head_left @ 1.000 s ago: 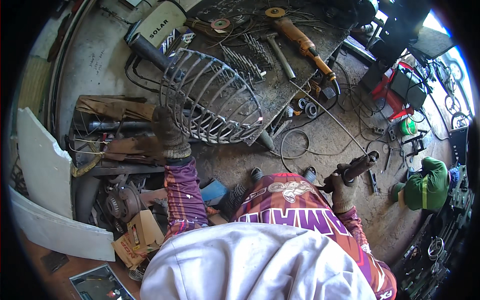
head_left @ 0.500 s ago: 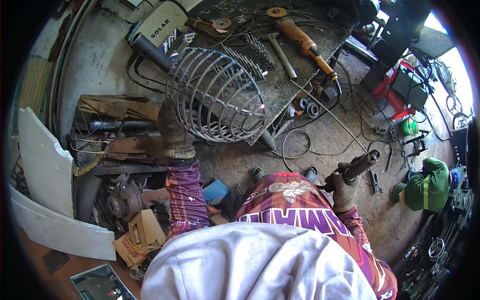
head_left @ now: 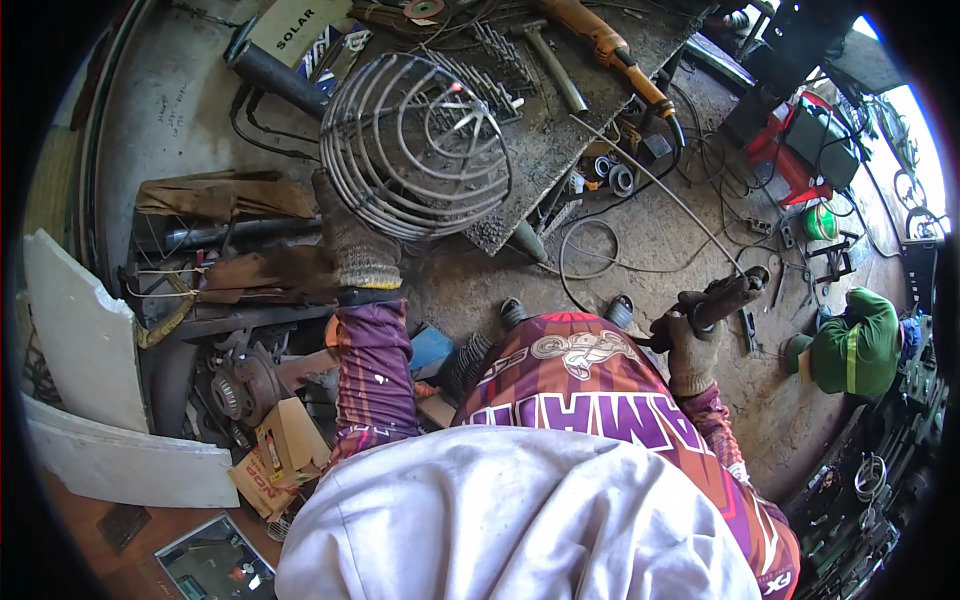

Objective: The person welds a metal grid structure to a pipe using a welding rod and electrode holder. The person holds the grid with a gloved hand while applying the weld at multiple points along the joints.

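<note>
A round cage of bent metal rods (head_left: 340,190) rests at the table's near edge, its ringed end turned toward me. One small spot on its far rim glows pinkish red. My left hand (head_left: 358,245), in a dirty knitted glove, is closed on the cage's near left side; its fingertips are partly hidden. Lower right, my gloved right hand (head_left: 692,352) is wrapped round a welding electrode holder (head_left: 728,298). From the holder a long thin welding rod (head_left: 655,178) slants up and left, its tip near the hammer's handle end and apart from the cage.
On the table (head_left: 560,160) lie a hammer (head_left: 555,70), an orange angle grinder (head_left: 610,50) and several metal studs (head_left: 500,55). Cables (head_left: 590,255) loop over the floor. A person in green (head_left: 855,345) crouches at right. Boards and a cardboard box (head_left: 290,440) stand at left.
The cage has turned in my left hand, so its ringed end now faces me and the glowing spot sits farther up and left. My right hand holds the rod nearly still.
</note>
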Motion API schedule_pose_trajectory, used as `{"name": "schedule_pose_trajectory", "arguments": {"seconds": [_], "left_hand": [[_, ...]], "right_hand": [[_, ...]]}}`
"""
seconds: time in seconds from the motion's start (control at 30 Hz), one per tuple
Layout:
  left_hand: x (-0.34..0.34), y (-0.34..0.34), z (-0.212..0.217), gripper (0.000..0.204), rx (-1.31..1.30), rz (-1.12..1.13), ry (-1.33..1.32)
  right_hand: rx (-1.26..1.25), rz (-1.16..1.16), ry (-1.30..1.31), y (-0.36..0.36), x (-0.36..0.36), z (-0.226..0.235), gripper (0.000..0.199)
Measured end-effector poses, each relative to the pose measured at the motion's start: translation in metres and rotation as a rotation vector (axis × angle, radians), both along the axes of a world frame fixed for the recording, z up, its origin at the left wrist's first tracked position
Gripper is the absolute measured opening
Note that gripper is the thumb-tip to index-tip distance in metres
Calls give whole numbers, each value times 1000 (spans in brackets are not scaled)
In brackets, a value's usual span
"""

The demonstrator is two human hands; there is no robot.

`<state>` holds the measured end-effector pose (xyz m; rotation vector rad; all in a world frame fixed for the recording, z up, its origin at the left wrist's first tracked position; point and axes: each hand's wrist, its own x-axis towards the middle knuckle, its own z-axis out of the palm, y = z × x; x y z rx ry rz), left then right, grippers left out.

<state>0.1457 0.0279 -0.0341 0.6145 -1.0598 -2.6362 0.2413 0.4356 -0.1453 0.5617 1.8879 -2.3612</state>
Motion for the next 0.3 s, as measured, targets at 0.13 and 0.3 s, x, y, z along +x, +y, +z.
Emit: {"name": "schedule_pose_trajectory", "arguments": {"seconds": [0.13,0.3], "left_hand": [[-5,-20,-25,72,-10,-5,26],[-12,-28,-28,80,-193,-94,130]], "right_hand": [[14,27,3,-1,1,5,34],[18,61,17,2,3,3,35]]}}
